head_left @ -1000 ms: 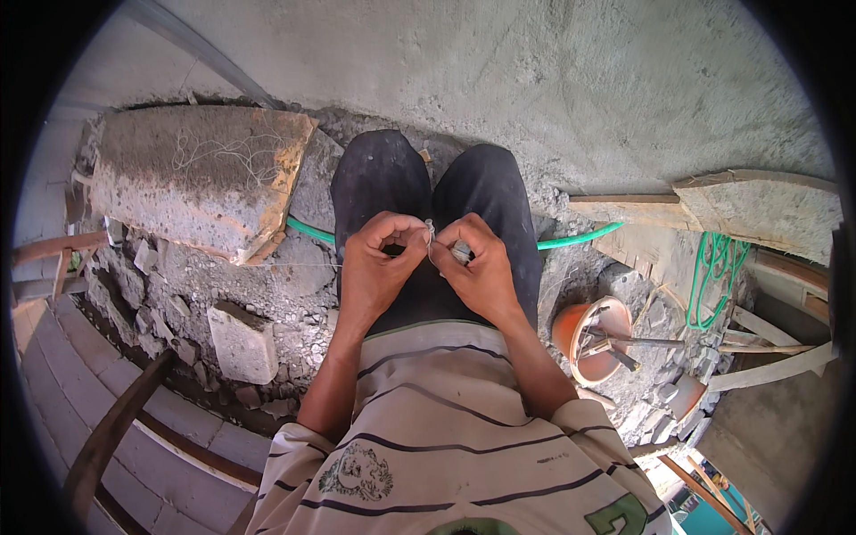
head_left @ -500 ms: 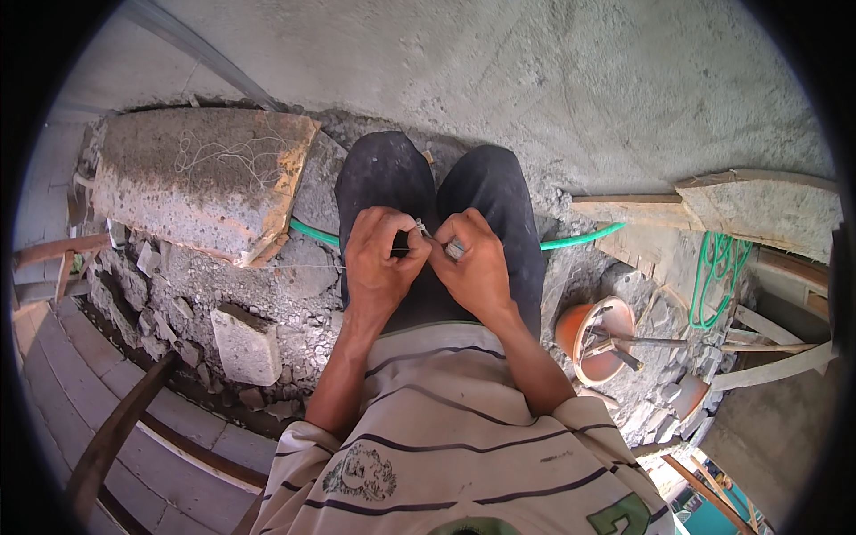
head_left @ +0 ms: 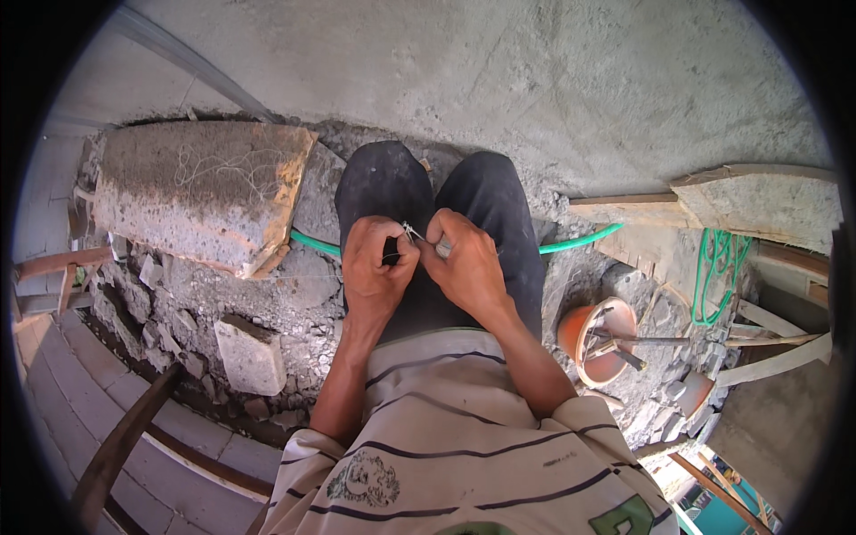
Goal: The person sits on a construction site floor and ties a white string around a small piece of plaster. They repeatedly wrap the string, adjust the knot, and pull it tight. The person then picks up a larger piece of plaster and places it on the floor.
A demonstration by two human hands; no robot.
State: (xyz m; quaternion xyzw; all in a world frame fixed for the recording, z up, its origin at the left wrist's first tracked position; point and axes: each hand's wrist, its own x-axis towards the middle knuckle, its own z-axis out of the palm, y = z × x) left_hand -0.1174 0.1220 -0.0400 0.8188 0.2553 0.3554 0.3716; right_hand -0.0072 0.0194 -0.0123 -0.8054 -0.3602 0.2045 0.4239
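Observation:
Both my hands meet above my dark-trousered knees. My left hand (head_left: 374, 272) is curled, with thumb and forefinger pinched on a thin pale string (head_left: 411, 231) that looks bunched or knotted. My right hand (head_left: 471, 272) pinches the same string from the other side, its fingers curled. A short stretch of string shows between the fingertips; what lies inside the palms is hidden. Off to the left, a tangle of fine pale string (head_left: 227, 169) rests on a mortar-crusted board (head_left: 178, 201). A faint strand runs from near that board toward my left hand.
A green hose (head_left: 580, 239) passes behind my knees, with more green hose (head_left: 713, 276) coiled at right. An orange bucket (head_left: 580, 334) holds tools with handles sticking out. Rubble and a broken slab (head_left: 250, 355) lie at left, near a wooden bar (head_left: 125, 437). A rough wall (head_left: 535, 89) rises ahead.
My fingertips have drawn slightly apart, so a short length of string now shows between them. Both hands still pinch it. The view has shifted slightly.

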